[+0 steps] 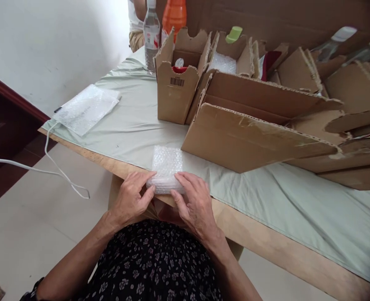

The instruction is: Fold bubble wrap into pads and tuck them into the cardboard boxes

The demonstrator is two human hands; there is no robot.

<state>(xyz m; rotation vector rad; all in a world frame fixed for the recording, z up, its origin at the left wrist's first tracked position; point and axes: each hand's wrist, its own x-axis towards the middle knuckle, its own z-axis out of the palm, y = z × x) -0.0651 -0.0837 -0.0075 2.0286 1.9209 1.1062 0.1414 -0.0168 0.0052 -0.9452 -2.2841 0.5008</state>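
A roll of clear bubble wrap (166, 184) lies at the near edge of the table, with a flat length of the same sheet stretching away from it. My left hand (135, 193) grips the roll's left end, thumb in front and fingers over the top. At the right end, my right hand (195, 200) holds it the same way. Whatever may be inside the roll is hidden by the layers. Farther left on the table lies a flat stack of bubble wrap sheets or bags (86, 108).
An open cardboard box (253, 136) stands just beyond my right hand, with several cardboard holders (176, 100) behind it. A clear bottle (151, 37) and an orange bottle (174, 19) stand at the back. A white cable (48, 146) hangs off the table's left edge. Part of another person (136, 21) shows behind.
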